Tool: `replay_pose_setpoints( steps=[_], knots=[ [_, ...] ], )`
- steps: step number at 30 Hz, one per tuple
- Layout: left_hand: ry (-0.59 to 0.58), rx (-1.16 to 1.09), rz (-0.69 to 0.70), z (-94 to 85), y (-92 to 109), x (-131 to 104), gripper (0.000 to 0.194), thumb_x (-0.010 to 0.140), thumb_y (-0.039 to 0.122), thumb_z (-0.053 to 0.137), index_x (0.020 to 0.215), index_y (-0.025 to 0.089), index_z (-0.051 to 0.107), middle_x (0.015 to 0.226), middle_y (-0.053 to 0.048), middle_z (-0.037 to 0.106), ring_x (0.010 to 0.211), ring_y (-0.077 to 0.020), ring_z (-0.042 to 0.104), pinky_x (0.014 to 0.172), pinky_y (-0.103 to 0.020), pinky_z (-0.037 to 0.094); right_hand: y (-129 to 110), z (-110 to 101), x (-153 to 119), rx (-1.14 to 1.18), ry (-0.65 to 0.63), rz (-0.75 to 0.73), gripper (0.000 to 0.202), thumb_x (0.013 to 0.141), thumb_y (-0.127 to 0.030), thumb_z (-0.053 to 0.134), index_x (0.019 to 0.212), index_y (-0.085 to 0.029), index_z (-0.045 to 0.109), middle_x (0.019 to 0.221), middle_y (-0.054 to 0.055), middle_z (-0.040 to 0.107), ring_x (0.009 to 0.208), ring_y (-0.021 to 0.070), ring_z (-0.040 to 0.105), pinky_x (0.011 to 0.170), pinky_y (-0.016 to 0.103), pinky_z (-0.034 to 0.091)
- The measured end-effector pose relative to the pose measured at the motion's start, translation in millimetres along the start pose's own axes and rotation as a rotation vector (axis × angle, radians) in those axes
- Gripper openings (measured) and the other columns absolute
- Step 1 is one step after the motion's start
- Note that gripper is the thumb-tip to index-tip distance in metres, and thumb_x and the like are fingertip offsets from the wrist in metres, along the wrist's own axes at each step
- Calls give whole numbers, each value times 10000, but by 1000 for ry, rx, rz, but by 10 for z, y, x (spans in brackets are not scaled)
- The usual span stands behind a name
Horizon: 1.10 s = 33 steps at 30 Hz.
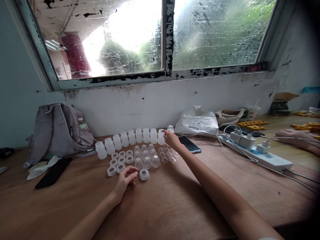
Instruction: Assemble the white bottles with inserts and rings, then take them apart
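A curved row of frosted baby bottle bodies stands upright on the table. My right hand is at the row's right end, its fingers closed at the top of the last bottle. Behind that hand stands a bottle with a clear cap. My left hand rests on the table, loosely curled with nothing in it. Close to its fingertips sits a collar ring with a part in its opening. Beyond lie white collar rings, clear dome caps and thin clear discs in groups.
At left are a grey backpack and a black phone. Another phone lies beside my right forearm. A white power strip with cables, a silvery bag and another person's hand are at right.
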State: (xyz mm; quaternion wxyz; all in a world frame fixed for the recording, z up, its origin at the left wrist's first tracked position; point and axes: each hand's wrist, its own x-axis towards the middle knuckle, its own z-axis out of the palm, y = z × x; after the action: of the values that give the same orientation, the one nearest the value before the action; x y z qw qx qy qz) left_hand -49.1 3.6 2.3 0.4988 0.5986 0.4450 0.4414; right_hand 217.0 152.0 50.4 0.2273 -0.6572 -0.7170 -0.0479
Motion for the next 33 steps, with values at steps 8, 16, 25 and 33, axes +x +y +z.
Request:
replay_pose_setpoints(
  steps=[8, 16, 25, 33],
  knots=[
    [-23, 625, 400, 39, 21, -58, 158, 755, 267, 508, 869, 220, 606, 1000, -55, 496, 927, -189, 497, 821, -331, 419, 58, 34, 47, 13, -87, 2, 499, 802, -213, 423, 1283, -238, 297, 960, 83, 599, 848, 214, 555, 618, 244, 362],
    [-233, 920, 515, 23, -22, -103, 401, 769, 299, 505, 1168, 300, 464, 1313, -46, 318, 1200, -255, 289, 976, -434, 306, -13, -19, -3, 50, -27, -19, 479, 800, -188, 414, 1270, -198, 318, 943, 90, 609, 825, 208, 551, 600, 243, 352],
    [-181, 854, 533, 34, -36, -88, 257, 806, 270, 453, 1056, 260, 515, 1191, -59, 435, 1102, -208, 410, 920, -367, 376, -762, -286, -374, 308, 105, -362, 210, 827, -198, 370, 956, -178, 535, 774, 34, 609, 668, 128, 535, 587, 209, 354],
    [-72, 674, 504, 43, -78, -84, 194, 740, 214, 535, 910, 201, 444, 929, -44, 540, 867, -171, 523, 763, -316, 448, -805, 4, -1487, 313, -135, -640, 197, 746, -114, 426, 912, -170, 516, 856, 43, 573, 727, 133, 525, 631, 221, 360]
  ],
)
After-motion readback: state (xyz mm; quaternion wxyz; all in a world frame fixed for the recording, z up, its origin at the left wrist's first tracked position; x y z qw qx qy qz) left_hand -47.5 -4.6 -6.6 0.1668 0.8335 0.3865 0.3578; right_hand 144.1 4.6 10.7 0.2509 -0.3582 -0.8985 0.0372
